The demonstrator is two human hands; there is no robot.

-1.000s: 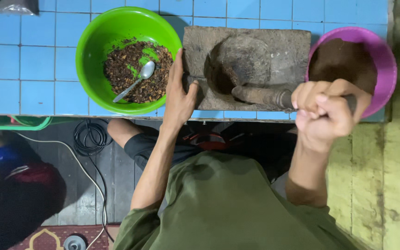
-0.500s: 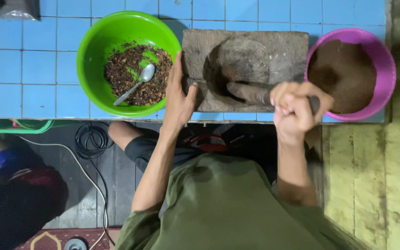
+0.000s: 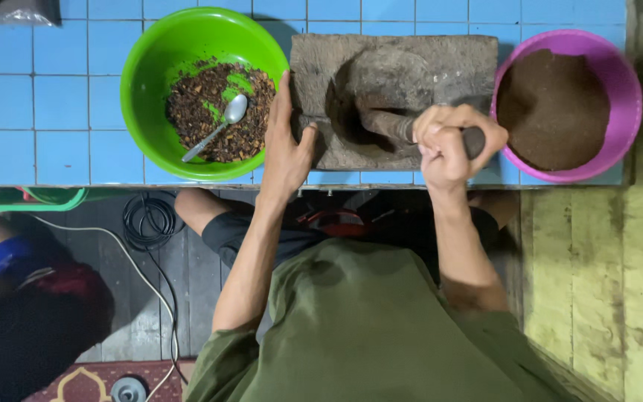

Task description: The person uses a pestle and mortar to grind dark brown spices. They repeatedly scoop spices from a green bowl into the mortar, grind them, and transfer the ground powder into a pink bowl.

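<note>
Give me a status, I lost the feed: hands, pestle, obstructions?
Right hand gripping pestle, tip in stone mortar. Left hand bracing mortar's edge. Nothing blocking; green bowl left, purple bowl right.

Olive-green short-sleeved shirt (loose), dark shorts — bare forearms

Bright green bowl (image 3: 143,82) with dark brown bits and a shiny silver spoon (image 3: 217,125), grey stone block (image 3: 448,63), purple bowl (image 3: 629,112) full of brown powder, desk (image 3: 61,97) of blue square tiles, olive green shirt (image 3: 366,327)
</note>
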